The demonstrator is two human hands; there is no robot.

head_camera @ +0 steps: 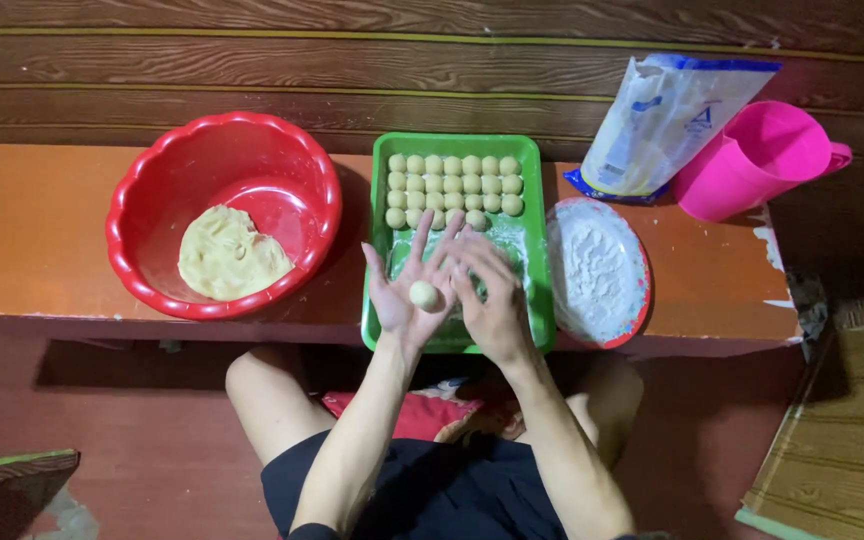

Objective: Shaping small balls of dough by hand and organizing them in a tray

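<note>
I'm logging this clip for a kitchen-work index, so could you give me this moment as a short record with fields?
setting: low orange table against a wooden wall
left hand: open, palm up, a dough ball on it
right hand: beside the ball, fingers curved over it
green tray: rows of dough balls at its far end
red bowl: lump of dough
plate of flour: right of tray
behind plate: flour bag, pink jug
</note>
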